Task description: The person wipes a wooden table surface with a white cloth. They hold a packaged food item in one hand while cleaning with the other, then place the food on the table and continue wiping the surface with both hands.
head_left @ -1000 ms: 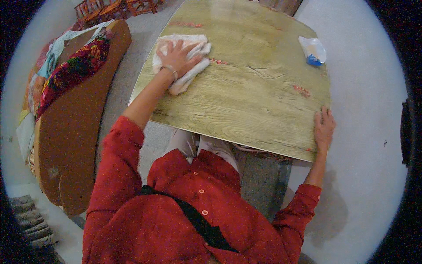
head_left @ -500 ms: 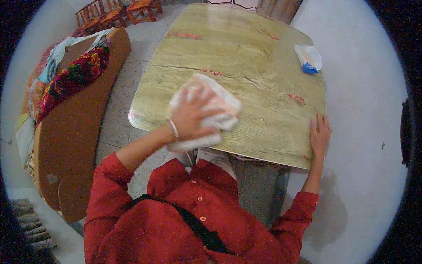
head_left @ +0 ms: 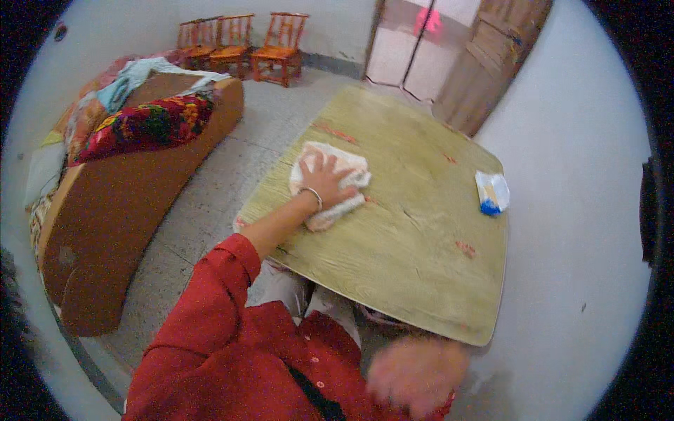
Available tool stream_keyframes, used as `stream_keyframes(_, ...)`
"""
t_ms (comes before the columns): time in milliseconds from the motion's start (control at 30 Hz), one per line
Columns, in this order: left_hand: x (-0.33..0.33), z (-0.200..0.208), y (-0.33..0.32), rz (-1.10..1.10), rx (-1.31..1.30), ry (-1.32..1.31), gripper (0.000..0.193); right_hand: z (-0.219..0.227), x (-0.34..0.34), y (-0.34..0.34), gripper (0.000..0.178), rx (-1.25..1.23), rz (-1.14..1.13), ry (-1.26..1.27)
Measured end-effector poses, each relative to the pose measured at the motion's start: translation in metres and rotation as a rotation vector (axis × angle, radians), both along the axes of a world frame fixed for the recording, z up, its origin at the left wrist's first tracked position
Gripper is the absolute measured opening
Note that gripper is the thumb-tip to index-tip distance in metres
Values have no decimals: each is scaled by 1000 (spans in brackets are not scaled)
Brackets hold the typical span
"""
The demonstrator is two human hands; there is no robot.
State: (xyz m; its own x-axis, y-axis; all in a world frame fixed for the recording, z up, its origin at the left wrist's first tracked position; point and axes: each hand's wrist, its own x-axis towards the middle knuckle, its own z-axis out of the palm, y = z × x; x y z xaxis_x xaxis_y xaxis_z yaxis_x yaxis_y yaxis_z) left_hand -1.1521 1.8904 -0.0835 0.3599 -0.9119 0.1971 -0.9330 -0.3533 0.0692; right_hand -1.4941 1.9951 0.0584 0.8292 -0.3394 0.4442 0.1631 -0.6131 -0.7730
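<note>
My left hand lies flat on a white and pale peach cloth, fingers spread, pressing it to the table. A bracelet circles that wrist. Under the cloth is a yellowish-green wood-grain tabletop with small red printed patterns; the cloth lies toward its left edge. My right hand is off the table, in front of my body near the table's near edge. Motion smears its fingers, so their shape is unclear. A white and blue plastic packet lies near the right edge of the table.
On the left stands a brown sofa-like piece with a bright red flowered cushion and heaped cloths. Small wooden chairs line the back wall. A wooden door stands beyond the table, and a white wall runs along the right.
My left hand and the cloth have moved farther forward across the table. My right hand has lifted off the table's right edge and come back toward my body. The view has tilted up.
</note>
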Motion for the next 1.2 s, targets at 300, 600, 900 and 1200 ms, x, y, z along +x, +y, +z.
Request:
stream_keyframes(300, -4, 7, 36, -65, -83, 98, 57, 13, 71, 58, 25, 227, 558, -44)
stream_keyframes(600, -7, 4, 51, -66, -65, 67, 58, 18, 86, 73, 17, 304, 678, -32)
stream_keyframes(900, 16, 8, 73, -89, 10, 52, 61, 14, 50, 11, 19, 400, 528, 11)
stream_keyframes(1200, 90, -11, 7, 84, -61, 69, 63, -135, -165, -182, 47, -671, -1500, 836)
